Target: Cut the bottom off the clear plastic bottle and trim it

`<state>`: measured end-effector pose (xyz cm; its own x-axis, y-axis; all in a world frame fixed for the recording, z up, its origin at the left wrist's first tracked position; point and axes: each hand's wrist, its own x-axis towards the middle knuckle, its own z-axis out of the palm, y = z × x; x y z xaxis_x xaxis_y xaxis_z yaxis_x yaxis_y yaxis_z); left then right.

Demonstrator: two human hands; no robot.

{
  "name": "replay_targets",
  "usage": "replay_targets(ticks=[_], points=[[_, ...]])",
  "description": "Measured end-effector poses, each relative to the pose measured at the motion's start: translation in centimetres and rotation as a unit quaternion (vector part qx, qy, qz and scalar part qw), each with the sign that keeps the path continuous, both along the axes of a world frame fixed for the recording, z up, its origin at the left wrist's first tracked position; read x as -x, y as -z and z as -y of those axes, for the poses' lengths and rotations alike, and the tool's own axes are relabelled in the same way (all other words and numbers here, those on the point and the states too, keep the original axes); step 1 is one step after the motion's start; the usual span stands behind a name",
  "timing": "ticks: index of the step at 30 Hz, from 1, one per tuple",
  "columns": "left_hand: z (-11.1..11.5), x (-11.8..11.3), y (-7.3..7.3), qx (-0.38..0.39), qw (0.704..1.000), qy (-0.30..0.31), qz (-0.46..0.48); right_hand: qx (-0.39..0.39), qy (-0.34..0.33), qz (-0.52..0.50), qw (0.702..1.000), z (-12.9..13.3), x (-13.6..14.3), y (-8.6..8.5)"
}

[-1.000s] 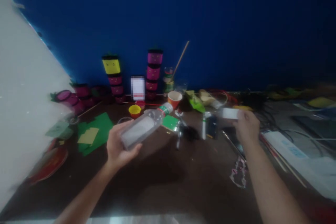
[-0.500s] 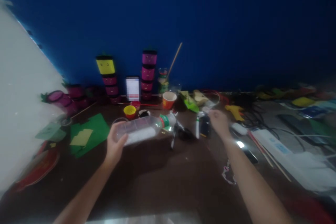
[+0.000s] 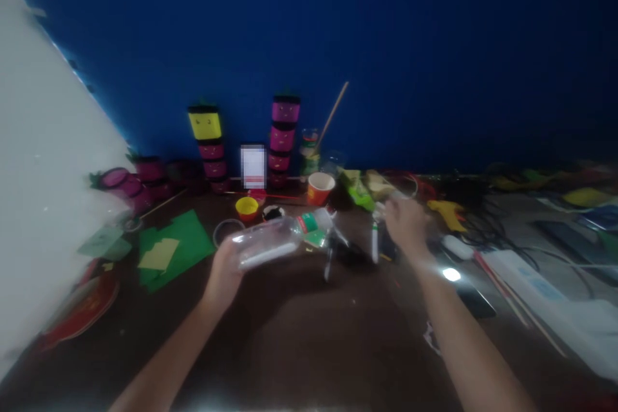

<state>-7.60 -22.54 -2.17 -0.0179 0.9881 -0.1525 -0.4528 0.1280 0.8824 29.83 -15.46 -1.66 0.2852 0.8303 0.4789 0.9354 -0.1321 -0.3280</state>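
Note:
My left hand is wrapped round the base of a clear plastic bottle with a green and red label. The bottle lies tilted above the table, its label end pointing right. My right hand reaches to the back right with curled fingers, beside some small pale, clear-looking material. What those fingers hold, if anything, is blurred and hidden. A white marker with a green band lies just left of this hand. Dark-handled scissors rest between the bottle and the marker.
A paper cup and a yellow cup stand behind the bottle. Purple stacked figures line the blue wall. Green sheets lie left. At right are a yellow glue gun, a phone, cables and a white power strip.
The view has turned slightly left, so everything sits further right in the picture. My left hand still holds the bottle. My right hand looks more curled and turned over at the same spot.

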Motion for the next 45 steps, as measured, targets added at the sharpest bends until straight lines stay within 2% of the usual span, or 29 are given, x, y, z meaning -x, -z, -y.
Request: replay_targets(ticks=[2, 4, 5, 7, 8, 9, 10, 12, 15, 17, 19, 20, 22, 24, 26, 29, 33, 35, 37, 39, 41, 43, 45], points=[[0.0, -0.2, -0.6, 0.044, 0.998, 0.014, 0.03, -0.082, -0.052, 0.014, 0.995, 1.8, 2.4, -0.9], [-0.1, -0.3, -1.1, 0.085, 0.995, 0.02, 0.048, -0.129, -0.112, 0.034, 0.985, 4.0, 5.5, -1.8], [-0.2, -0.4, -1.3, 0.105, 0.993, 0.025, 0.05, -0.176, -0.199, 0.069, 0.962, 5.1, 7.2, -2.1], [-0.3, -0.6, -1.7, 0.149, 0.988, 0.034, 0.039, -0.219, -0.365, 0.17, 0.889, 7.0, 10.4, -2.7], [-0.4, -0.7, -1.9, 0.173, 0.984, 0.039, 0.03, -0.22, -0.407, 0.217, 0.859, 7.6, 11.9, -2.9], [-0.4, -0.8, -2.0, 0.197, 0.979, 0.046, 0.022, -0.197, -0.419, 0.26, 0.848, 8.1, 13.0, -3.0], [-0.5, -0.9, -2.2, 0.219, 0.974, 0.054, 0.015, -0.192, -0.423, 0.281, 0.84, 8.3, 14.0, -2.9], [-0.6, -1.0, -2.3, 0.245, 0.966, 0.085, 0.004, -0.162, -0.408, 0.295, 0.849, 8.2, 15.0, -2.6], [-0.6, -0.8, -2.1, 0.235, 0.959, 0.16, -0.014, -0.113, -0.42, 0.235, 0.869, 7.3, 14.9, -2.1], [-0.5, -0.4, -1.5, 0.159, 0.97, 0.181, -0.034, -0.058, -0.44, 0.173, 0.879, 6.9, 14.3, -2.1], [-0.3, 0.1, -0.5, 0.012, 0.984, 0.156, -0.08, 0.011, -0.44, 0.109, 0.891, 6.7, 13.7, -2.7], [-0.2, 0.4, 0.1, -0.071, 0.981, 0.139, -0.114, 0.047, -0.436, 0.078, 0.895, 6.7, 13.5, -3.0], [0.1, 0.7, 1.2, -0.181, 0.953, 0.17, -0.173, 0.12, -0.427, 0.024, 0.896, 6.9, 13.2, -3.7], [0.3, 0.9, 2.0, -0.214, 0.937, 0.185, -0.207, 0.191, -0.426, -0.011, 0.884, 7.1, 13.1, -4.2], [0.3, 1.0, 2.7, -0.21, 0.934, 0.18, -0.226, 0.243, -0.428, -0.031, 0.87, 7.3, 13.1, -4.2], [0.2, 1.2, 3.4, -0.195, 0.927, 0.202, -0.247, 0.282, -0.428, -0.041, 0.858, 7.2, 13.5, -3.6], [-0.1, 1.5, 4.6, -0.176, 0.921, 0.203, -0.282, 0.273, -0.439, -0.055, 0.854, 6.9, 14.2, -2.9], [-0.4, 1.7, 5.2, -0.178, 0.916, 0.176, -0.313, 0.239, -0.454, -0.079, 0.855, 6.7, 14.1, -2.7], [-0.7, 1.8, 5.6, -0.177, 0.914, 0.161, -0.328, 0.18, -0.445, -0.105, 0.871, 6.4, 13.6, -2.5], [-0.9, 1.9, 5.7, -0.173, 0.915, 0.163, -0.327, 0.111, -0.392, -0.13, 0.904, 6.2, 12.5, -2.3], [-0.9, 1.9, 5.5, -0.17, 0.915, 0.164, -0.328, 0.062, -0.309, -0.157, 0.936, 6.2, 11.1, -1.9], [-0.8, 1.9, 5.2, -0.169, 0.912, 0.162, -0.338, 0.045, -0.236, -0.175, 0.955, 6.6, 9.8, -1.5], [-0.7, 2.0, 5.0, -0.169, 0.906, 0.164, -0.352, 0.054, -0.192, -0.162, 0.966, 7.4, 9.2, -0.9]])
